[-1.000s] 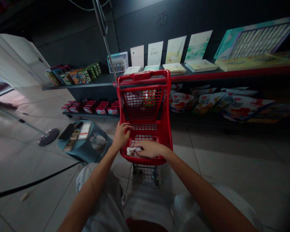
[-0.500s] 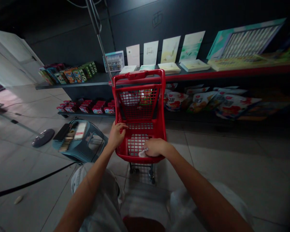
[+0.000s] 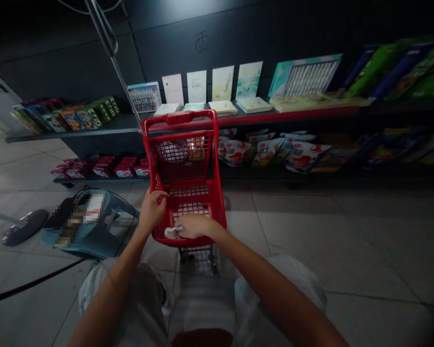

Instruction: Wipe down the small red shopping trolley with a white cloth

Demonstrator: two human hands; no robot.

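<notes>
Facing a small red plastic shopping cart (image 3: 219, 207) on the pale tiled floor (image 3: 329, 231), close in front of the knees. Clamping the left grip (image 3: 152, 210) shut over the cart's near left rim, fingers curled inside the basket. Pressing the right grip (image 3: 193, 225) down on a crumpled white cloth (image 3: 172, 232), fingers folded closed around it. Cloth poking out to the left, lying on the cart's near rim, just beside the left grip. Behind the mesh at the cart's far end, something pale and something bright, too dim to make out. To the left, near the cart, a teal plastic stool (image 3: 104, 226) with blurred items on top. Beyond, along the dark wall, a long dark shelf (image 3: 94, 132) bearing upright pale cards (image 3: 210, 84). Below it, small red boxes (image 3: 104, 166) at the left and colourful printed pouches (image 3: 267, 149) at the right.
</notes>
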